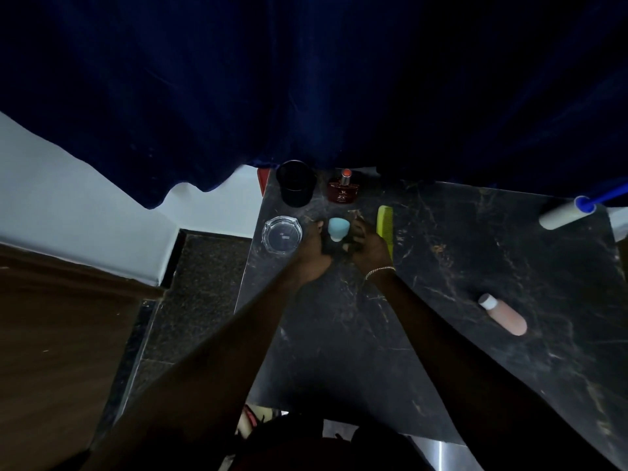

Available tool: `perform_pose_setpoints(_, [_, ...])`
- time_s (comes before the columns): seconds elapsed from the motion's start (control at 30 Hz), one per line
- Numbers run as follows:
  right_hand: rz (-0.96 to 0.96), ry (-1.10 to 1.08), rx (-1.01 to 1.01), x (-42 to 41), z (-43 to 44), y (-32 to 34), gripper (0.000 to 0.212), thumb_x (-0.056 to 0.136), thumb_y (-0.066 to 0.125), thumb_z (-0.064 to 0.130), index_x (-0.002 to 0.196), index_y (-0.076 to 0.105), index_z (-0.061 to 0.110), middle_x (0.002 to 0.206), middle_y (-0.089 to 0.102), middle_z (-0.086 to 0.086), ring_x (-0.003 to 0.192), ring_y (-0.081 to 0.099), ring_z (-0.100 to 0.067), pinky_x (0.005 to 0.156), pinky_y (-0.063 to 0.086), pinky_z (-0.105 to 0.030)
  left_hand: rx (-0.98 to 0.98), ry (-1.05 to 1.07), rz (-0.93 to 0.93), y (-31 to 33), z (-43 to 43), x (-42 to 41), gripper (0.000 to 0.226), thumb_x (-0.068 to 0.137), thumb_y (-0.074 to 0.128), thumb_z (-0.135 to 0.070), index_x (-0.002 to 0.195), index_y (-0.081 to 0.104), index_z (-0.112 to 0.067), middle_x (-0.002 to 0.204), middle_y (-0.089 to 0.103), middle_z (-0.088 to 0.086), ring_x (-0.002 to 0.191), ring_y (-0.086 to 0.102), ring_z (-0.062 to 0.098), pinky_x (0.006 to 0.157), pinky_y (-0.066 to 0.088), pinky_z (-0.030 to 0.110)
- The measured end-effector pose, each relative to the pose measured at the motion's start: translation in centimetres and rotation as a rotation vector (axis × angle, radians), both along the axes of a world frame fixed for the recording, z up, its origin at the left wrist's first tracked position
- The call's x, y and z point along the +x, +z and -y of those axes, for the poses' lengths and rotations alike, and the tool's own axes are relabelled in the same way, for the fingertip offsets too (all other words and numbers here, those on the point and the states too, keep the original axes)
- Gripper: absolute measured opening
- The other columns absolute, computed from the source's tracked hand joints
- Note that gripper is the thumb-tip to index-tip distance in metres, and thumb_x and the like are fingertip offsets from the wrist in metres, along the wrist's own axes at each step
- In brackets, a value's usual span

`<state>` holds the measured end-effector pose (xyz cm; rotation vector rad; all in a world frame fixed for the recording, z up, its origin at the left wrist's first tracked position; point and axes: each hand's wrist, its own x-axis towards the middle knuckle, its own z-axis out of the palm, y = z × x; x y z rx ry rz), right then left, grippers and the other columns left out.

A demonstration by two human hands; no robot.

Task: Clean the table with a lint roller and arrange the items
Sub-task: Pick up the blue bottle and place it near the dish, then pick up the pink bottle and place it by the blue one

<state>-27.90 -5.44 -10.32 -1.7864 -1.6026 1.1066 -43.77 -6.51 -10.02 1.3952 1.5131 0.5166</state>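
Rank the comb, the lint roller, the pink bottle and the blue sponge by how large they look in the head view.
1. lint roller
2. comb and pink bottle: they look alike, and the bottle lies nearer the camera, so no order
3. blue sponge, partly covered by the hands

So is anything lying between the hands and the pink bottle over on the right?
Nothing visible. Both hands, left and right, are around the small blue item near the far edge. The pink bottle lies on its side, alone on bare dark tabletop. The green comb lies beside the right hand, farther back than that path.
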Motion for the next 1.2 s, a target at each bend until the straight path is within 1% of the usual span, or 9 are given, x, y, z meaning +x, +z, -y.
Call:
perform_pose_setpoints(0.1, [-0.052, 0.008, -0.018, 1.5, 2.2, 0.4, 0.068, 0.084, 0.069, -0.003, 0.146, 0.044, 0.007, 0.150, 0.048, -0.008, 0.139, 0.046, -0.023, 0.113, 0.043, -0.042, 0.032, -0.015, -0.060, 0.4, 2.1, -0.2, 0.076, 0.089, 0.071, 0.001, 0.156, 0.035, -0.007, 0.156, 0.049, 0.013, 0.143, 0.049, 0.027, 0.123, 0.036, 0.036])
perform_pose_setpoints(0.17, [0.005, 0.022, 0.037, 2.6, 4.1, 0.5, 0.065, 0.086, 0.072, 0.007, 0.145, 0.046, 0.009, 0.148, 0.050, -0.007, 0.137, 0.048, -0.018, 0.113, 0.043, -0.037, 0.120, -0.049, -0.192, 0.3, 4.3, -0.4, 0.070, 0.092, 0.067, -0.007, 0.156, 0.038, -0.013, 0.152, 0.053, 0.013, 0.136, 0.054, 0.029, 0.111, 0.037, 0.028])
perform_pose_setpoints(0.23, [0.078, 0.049, 0.109, 3.9, 6.7, 0.8, 0.065, 0.086, 0.073, 0.017, 0.145, 0.045, 0.015, 0.145, 0.051, -0.006, 0.130, 0.047, -0.009, 0.109, 0.042, -0.028, 0.192, -0.106, -0.270, 0.1, 6.8, -0.1, 0.062, 0.098, 0.062, -0.013, 0.156, 0.040, -0.012, 0.154, 0.051, 0.015, 0.138, 0.053, 0.031, 0.115, 0.039, 0.033])
perform_pose_setpoints(0.37, [0.386, 0.199, 0.216, 6.7, 11.6, 0.3, 0.073, 0.086, 0.066, 0.033, 0.150, 0.039, 0.012, 0.155, 0.040, -0.011, 0.144, 0.040, -0.027, 0.112, 0.041, -0.043, 0.342, -0.302, -0.515, -1.1, 10.9, 1.5, 0.063, 0.106, 0.049, -0.036, 0.163, 0.032, -0.017, 0.173, 0.024, 0.008, 0.159, 0.028, 0.025, 0.127, 0.028, 0.042])
perform_pose_setpoints(0.5, [0.571, 0.211, 0.192, 9.9, 15.4, -0.1, 0.078, 0.086, 0.060, 0.043, 0.153, 0.035, 0.011, 0.161, 0.030, -0.011, 0.151, 0.027, -0.029, 0.111, 0.037, -0.045, 0.310, -0.460, -0.663, -1.7, 13.3, 4.2, 0.071, 0.107, 0.036, -0.052, 0.168, 0.013, -0.024, 0.177, 0.000, 0.001, 0.164, 0.005, 0.023, 0.131, 0.016, 0.048])
perform_pose_setpoints(0.63, [0.628, 0.232, 0.132, 14.2, 17.9, -0.1, 0.079, 0.089, 0.054, 0.049, 0.156, 0.030, 0.013, 0.164, 0.022, -0.009, 0.153, 0.021, -0.026, 0.116, 0.032, -0.044, 0.286, -0.515, -0.707, -1.7, 15.2, 8.0, 0.074, 0.106, 0.031, -0.058, 0.168, 0.009, -0.025, 0.177, -0.003, 0.001, 0.164, -0.001, 0.024, 0.133, 0.010, 0.049])
perform_pose_setpoints(0.73, [0.651, 0.217, 0.123, 17.4, 19.0, 0.5, 0.078, 0.090, 0.053, 0.050, 0.155, 0.032, 0.012, 0.161, 0.029, -0.011, 0.151, 0.027, -0.027, 0.116, 0.034, -0.046, 0.287, -0.539, -0.691, -1.6, 15.8, 11.3, 0.077, 0.106, 0.032, -0.060, 0.168, 0.005, -0.025, 0.177, -0.001, 0.001, 0.164, 0.000, 0.024, 0.133, 0.011, 0.050])
perform_pose_setpoints(0.87, [0.616, 0.086, 0.066, 22.3, 19.4, 1.3, 0.075, 0.090, 0.062, 0.045, 0.151, 0.039, 0.007, 0.154, 0.040, -0.013, 0.145, 0.036, -0.032, 0.114, 0.037, -0.045, 0.294, -0.548, -0.638, -1.2, 15.8, 16.6, 0.077, 0.106, 0.034, -0.059, 0.168, 0.004, -0.024, 0.177, -0.003, 0.001, 0.164, 0.001, 0.025, 0.132, 0.011, 0.052])
perform_pose_setpoints(1.2, [0.577, -0.051, -0.191, 31.9, 16.8, 2.6, 0.078, 0.085, 0.071, 0.037, 0.149, 0.038, 0.007, 0.152, 0.041, -0.013, 0.140, 0.039, -0.030, 0.116, 0.033, -0.039, 0.279, -0.608, -0.601, -0.8, 15.0, 28.6, 0.084, 0.103, 0.044, -0.057, 0.168, 0.005, -0.019, 0.177, 0.003, 0.005, 0.164, 0.007, 0.027, 0.132, 0.014, 0.052])
